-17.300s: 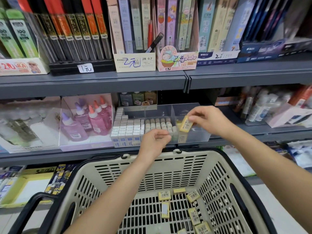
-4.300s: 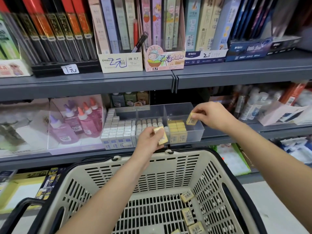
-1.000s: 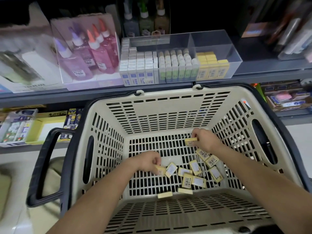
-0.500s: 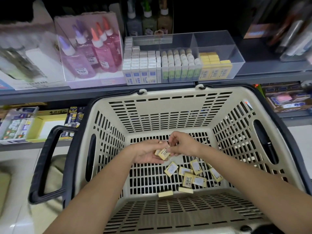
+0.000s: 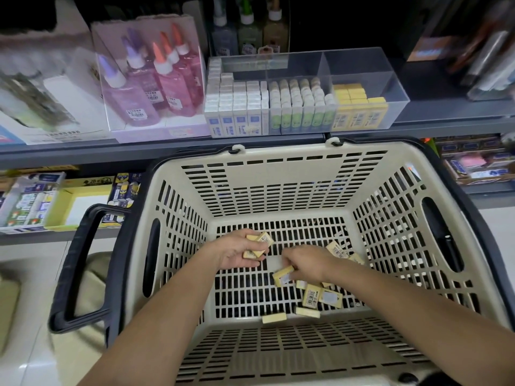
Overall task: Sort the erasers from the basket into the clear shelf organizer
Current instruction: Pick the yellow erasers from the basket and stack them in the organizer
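Note:
Both my hands are down inside the cream slatted basket [image 5: 278, 188]. My left hand [image 5: 239, 252] holds a few yellow erasers [image 5: 257, 245] in its curled fingers. To its right, my right hand [image 5: 309, 260] pinches one yellow eraser [image 5: 282, 275] just above the basket floor. Several more loose yellow erasers [image 5: 320, 296] lie on the floor around and under that hand. On the shelf above stands the clear organizer [image 5: 359, 65], with white erasers left, green-labelled ones in the middle, and yellow erasers [image 5: 359, 110] in the right compartment.
Pink and purple glue bottles [image 5: 156, 79] stand in a clear box left of the organizer. The basket's black handle [image 5: 75, 263] hangs down on the left. Stationery boxes [image 5: 33, 201] fill the lower shelf; more goods sit at the right [image 5: 473, 165].
My hands have parted: the left now holds the erasers passed to it, and the right has dropped back to the basket floor and taken hold of another eraser.

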Demonstrator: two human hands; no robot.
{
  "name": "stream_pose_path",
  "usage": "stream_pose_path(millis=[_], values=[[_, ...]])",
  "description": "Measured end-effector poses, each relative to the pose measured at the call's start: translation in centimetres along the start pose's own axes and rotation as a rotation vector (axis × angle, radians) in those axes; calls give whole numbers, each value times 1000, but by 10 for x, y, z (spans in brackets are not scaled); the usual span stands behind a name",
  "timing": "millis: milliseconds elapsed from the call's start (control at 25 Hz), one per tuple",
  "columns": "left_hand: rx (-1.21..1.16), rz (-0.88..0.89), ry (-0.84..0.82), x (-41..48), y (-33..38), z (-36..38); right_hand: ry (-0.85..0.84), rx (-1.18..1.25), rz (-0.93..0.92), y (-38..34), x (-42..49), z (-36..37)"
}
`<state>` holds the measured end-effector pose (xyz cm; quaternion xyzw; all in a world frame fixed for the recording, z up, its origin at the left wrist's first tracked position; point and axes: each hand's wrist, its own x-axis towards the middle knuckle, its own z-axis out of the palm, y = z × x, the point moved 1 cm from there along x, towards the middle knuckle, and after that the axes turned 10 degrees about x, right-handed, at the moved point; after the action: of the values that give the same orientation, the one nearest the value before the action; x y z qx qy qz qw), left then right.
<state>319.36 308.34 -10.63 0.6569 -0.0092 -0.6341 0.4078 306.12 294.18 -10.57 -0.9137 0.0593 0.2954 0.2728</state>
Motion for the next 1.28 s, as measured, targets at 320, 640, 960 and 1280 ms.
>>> stream_pose_path(millis=[320, 640, 960, 1280], values=[[-40, -20, -131, -1, 3, 14, 87, 932, 85, -2, -3, -39], [-138, 26, -154, -2, 9, 21, 121, 1005, 191, 7, -8, -48], [-194, 38, -143, -6, 10, 17, -218, 125, 178, 6, -13, -15], [-161, 57, -175, -9, 13, 21, -295, -139, 177, 3, -19, -8]])
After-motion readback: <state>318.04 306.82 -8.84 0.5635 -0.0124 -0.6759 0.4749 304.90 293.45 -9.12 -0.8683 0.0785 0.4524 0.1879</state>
